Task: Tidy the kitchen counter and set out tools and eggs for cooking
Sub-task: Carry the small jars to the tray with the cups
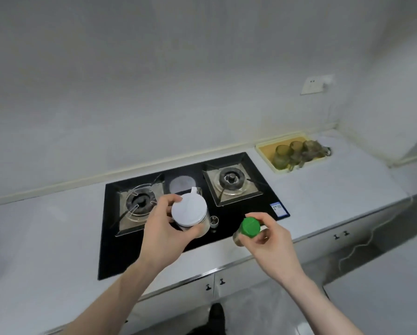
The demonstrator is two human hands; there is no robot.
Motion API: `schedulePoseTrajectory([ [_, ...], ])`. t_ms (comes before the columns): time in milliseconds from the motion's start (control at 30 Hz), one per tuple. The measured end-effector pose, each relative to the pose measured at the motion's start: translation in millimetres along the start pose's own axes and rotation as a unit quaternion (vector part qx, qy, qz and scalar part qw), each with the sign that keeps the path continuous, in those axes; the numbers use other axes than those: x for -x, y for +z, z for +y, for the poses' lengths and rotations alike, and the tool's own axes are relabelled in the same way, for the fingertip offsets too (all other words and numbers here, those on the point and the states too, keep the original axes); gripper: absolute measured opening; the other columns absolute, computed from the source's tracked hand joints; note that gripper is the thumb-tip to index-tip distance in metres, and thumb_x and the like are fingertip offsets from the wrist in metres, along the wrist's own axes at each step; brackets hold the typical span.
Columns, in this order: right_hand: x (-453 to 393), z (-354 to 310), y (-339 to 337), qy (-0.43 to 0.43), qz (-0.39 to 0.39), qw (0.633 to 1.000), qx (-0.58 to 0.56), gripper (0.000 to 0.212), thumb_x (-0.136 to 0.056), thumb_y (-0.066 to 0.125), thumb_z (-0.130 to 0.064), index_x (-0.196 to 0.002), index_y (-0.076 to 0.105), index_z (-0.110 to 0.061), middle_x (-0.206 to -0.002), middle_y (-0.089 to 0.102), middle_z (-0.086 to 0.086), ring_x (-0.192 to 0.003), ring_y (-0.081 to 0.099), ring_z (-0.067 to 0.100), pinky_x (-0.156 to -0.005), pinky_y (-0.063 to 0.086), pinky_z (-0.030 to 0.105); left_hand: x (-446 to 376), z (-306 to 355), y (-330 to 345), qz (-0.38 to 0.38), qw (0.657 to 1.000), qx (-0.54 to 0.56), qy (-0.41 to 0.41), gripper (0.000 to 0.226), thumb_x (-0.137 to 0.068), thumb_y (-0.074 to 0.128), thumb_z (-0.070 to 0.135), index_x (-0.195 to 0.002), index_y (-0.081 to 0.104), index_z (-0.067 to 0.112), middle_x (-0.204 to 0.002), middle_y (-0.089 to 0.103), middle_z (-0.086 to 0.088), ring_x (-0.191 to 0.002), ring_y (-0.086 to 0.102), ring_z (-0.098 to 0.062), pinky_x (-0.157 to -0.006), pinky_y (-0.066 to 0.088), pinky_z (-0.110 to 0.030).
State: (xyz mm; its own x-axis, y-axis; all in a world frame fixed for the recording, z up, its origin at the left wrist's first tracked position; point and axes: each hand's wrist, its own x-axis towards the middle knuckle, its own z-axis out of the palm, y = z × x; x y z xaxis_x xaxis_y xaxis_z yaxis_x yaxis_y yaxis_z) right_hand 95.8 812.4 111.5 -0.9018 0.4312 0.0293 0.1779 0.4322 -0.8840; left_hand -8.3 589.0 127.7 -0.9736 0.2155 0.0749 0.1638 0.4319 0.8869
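My left hand [164, 234] grips a glass jar with a white lid [189, 210], held in the air over the middle of the black gas hob [120, 252]. Its fingers and thumb wrap the jar's sides. My right hand [271, 238] holds a small bottle with a green cap [250, 228] above the hob's front right corner, fingers curled round its body. Both containers are lifted off the counter. No eggs or cooking tools are in view.
The hob has two burners [139, 201] [231, 178] and a knob [214, 220] near the front. A yellow tray [265, 151] with several green glass cups stands at the back right on the white counter [323, 189]. A wall socket [314, 85] sits above it. Cabinet doors lie below.
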Motion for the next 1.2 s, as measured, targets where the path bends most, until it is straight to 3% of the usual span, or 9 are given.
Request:
schedulePoseTrajectory([
  [233,-39,40,-73,0.031,0.07,0.997,-0.007,0.041,-0.073,0.087,-0.023,-0.102,0.067,-0.043,-0.061,0.064,-0.008,-0.058,0.061,0.009,-0.06,0.048,0.018,-59,36,89,-0.051,0.998,-0.026,0.031,0.071,-0.057,0.093,0.044,-0.112,0.048,0.047,-0.114,0.061,0.012,-0.096,0.062,-0.011,-0.079,0.057,-0.031],
  [367,-72,62,-119,0.048,0.085,0.995,0.005,0.039,-0.073,0.088,-0.025,-0.101,0.066,-0.043,-0.062,0.066,-0.001,-0.056,0.061,0.009,-0.059,0.047,0.017,-92,56,147,-0.057,0.997,-0.019,0.041,0.07,-0.058,0.094,0.041,-0.111,0.048,0.046,-0.115,0.059,0.015,-0.093,0.064,-0.011,-0.075,0.059,-0.031],
  [500,-112,80,-171,0.049,0.103,0.993,0.02,0.04,-0.074,0.088,-0.025,-0.102,0.065,-0.043,-0.06,0.066,-0.008,-0.055,0.061,0.008,-0.056,0.045,0.013,-128,82,207,-0.066,0.997,-0.002,0.038,0.069,-0.058,0.094,0.042,-0.11,0.049,0.043,-0.115,0.058,0.021,-0.094,0.064,-0.008,-0.075,0.057,-0.028],
  [700,-167,108,-233,0.052,0.115,0.992,0.023,0.039,-0.077,0.086,-0.032,-0.103,0.062,-0.047,-0.069,0.072,-0.004,-0.061,0.064,0.011,-0.062,0.052,0.022,-172,125,276,-0.094,0.994,-0.011,0.059,0.071,-0.056,0.094,0.044,-0.111,0.048,0.043,-0.108,0.062,0.022,-0.087,0.067,-0.011,-0.072,0.058,-0.033],
  [800,-199,119,-258,0.039,0.116,0.992,0.013,0.039,-0.076,0.086,-0.031,-0.102,0.062,-0.047,-0.072,0.073,-0.004,-0.061,0.063,0.011,-0.061,0.053,0.022,-188,150,301,-0.085,0.994,-0.023,0.07,0.07,-0.054,0.088,0.052,-0.11,0.048,0.043,-0.106,0.062,0.024,-0.089,0.064,-0.005,-0.07,0.053,-0.027],
  [900,-234,130,-278,0.025,0.091,0.996,0.0,0.038,-0.076,0.086,-0.031,-0.102,0.063,-0.044,-0.076,0.073,-0.004,-0.062,0.062,0.012,-0.061,0.052,0.021,-202,170,322,-0.069,0.995,-0.013,0.067,0.073,-0.049,0.083,0.061,-0.111,0.05,0.039,-0.106,0.065,0.022,-0.094,0.061,-0.001,-0.073,0.053,-0.029],
  [1067,-292,144,-307,-0.024,0.038,0.999,-0.012,0.038,-0.075,0.087,-0.02,-0.1,0.066,-0.04,-0.08,0.072,-0.011,-0.059,0.061,0.005,-0.06,0.046,0.012,-233,190,358,-0.026,0.999,-0.019,0.04,0.069,-0.053,0.088,0.046,-0.109,0.05,0.036,-0.101,0.065,0.02,-0.086,0.066,-0.011,-0.071,0.058,-0.037],
  [1200,-338,158,-337,-0.052,-0.013,0.999,-0.011,0.038,-0.075,0.085,-0.018,-0.104,0.067,-0.035,-0.085,0.073,-0.014,-0.067,0.069,0.007,-0.064,0.053,0.018,-259,200,394,0.012,0.999,-0.031,0.027,0.067,-0.055,0.089,0.041,-0.108,0.049,0.036,-0.105,0.065,0.02,-0.088,0.067,-0.015,-0.07,0.059,-0.041],
])
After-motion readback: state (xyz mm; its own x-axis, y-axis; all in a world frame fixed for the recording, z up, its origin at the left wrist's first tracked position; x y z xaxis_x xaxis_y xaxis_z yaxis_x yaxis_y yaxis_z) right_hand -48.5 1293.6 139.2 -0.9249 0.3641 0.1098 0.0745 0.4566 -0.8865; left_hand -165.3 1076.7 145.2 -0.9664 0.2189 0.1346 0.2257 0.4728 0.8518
